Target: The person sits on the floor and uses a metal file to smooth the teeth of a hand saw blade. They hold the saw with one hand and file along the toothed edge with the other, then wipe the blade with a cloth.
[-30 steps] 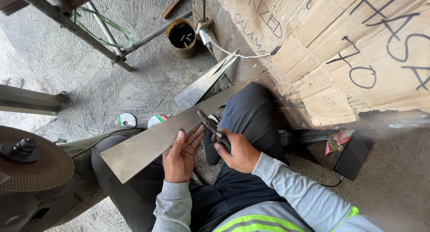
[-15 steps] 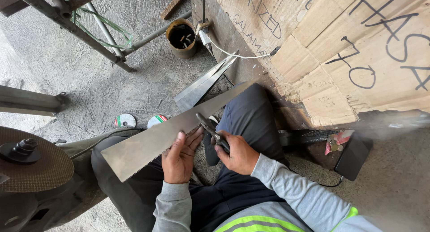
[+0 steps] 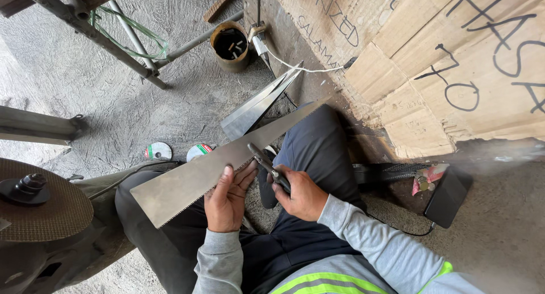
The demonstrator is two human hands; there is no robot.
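A long steel saw blade [image 3: 187, 180] with a toothed lower edge lies slantwise across my knees, its narrow tip pointing up right. My left hand [image 3: 227, 200] grips it near the middle, thumb on top and fingers under the teeth. My right hand [image 3: 298, 194] holds a dark plier-like tool [image 3: 267, 163] whose jaws sit at the toothed edge just right of my left hand.
Two more pointed blades [image 3: 258, 104] lie on the concrete floor beyond the saw. A rusty can [image 3: 230, 44] stands near a metal frame [image 3: 91, 30]. A grinder disc [image 3: 40, 200] is at the left, cardboard sheets [image 3: 454, 61] at the right, two small discs [image 3: 176, 152] on the floor.
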